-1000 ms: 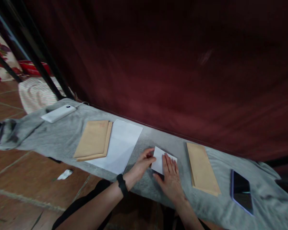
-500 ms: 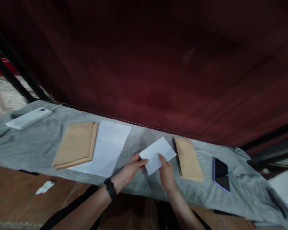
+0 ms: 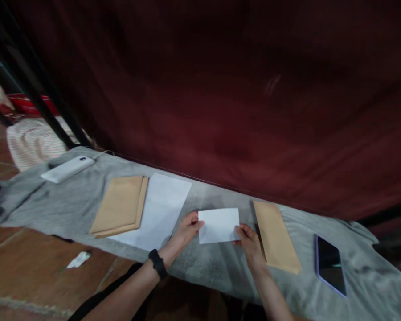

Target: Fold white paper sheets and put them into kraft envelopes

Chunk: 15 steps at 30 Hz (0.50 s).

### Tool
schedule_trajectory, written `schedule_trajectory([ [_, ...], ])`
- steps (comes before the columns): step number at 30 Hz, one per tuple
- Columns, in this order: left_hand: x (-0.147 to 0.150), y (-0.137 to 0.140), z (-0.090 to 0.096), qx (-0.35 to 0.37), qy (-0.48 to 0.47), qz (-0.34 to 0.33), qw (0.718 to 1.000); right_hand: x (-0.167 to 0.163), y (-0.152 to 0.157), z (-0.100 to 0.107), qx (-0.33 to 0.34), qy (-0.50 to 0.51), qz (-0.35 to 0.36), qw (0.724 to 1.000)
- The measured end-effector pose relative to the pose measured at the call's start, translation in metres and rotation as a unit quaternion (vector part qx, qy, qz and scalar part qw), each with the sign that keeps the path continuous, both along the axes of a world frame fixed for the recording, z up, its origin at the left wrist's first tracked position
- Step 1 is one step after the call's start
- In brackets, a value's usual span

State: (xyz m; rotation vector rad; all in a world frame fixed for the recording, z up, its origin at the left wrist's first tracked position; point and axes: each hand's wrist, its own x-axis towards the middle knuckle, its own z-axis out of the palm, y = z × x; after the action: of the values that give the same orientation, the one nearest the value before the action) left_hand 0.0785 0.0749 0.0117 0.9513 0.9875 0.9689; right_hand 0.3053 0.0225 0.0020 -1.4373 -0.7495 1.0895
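A small white rectangle of paper (image 3: pixel 218 226), perhaps folded, is held level between both my hands above the grey cloth. My left hand (image 3: pixel 188 229) pinches its left edge, thumb on top. At the lower right corner, my right hand (image 3: pixel 249 243) grips it with the thumb over the front. To the left lie large white sheets (image 3: pixel 163 207), partly covered by a stack of brown envelopes (image 3: pixel 122 203). Close beside my right hand rests another brown envelope pile (image 3: pixel 276 236), narrower than the left one.
Grey cloth (image 3: pixel 200 263) covers the long narrow surface. A phone in a purple case (image 3: pixel 330 265) lies at the right, a white device with a cable (image 3: pixel 68 169) at the far left. Behind hangs a dark red curtain (image 3: pixel 220 111). A paper scrap (image 3: pixel 79 259) is on the tiled floor.
The white paper has turned from a slant to level. My right hand has shifted from its front face to its right edge. The camera view has swung slightly left.
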Motion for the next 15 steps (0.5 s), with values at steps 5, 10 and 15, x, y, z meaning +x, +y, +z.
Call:
schedule_trajectory([
  [5, -0.001, -0.006, 0.002, -0.023, -0.029, 0.041, 0.998, 0.002, -0.007, 0.006, 0.012, 0.048, 0.011, 0.999],
  [10, 0.002, -0.013, 0.003, -0.097, -0.107, -0.004, 0.99, 0.001, -0.007, 0.019, 0.055, 0.16, 0.079, 0.982],
  [15, 0.016, -0.039, 0.001, -0.18, -0.171, -0.093, 0.964, -0.011, -0.019, 0.019, 0.072, 0.075, 0.145, 0.984],
])
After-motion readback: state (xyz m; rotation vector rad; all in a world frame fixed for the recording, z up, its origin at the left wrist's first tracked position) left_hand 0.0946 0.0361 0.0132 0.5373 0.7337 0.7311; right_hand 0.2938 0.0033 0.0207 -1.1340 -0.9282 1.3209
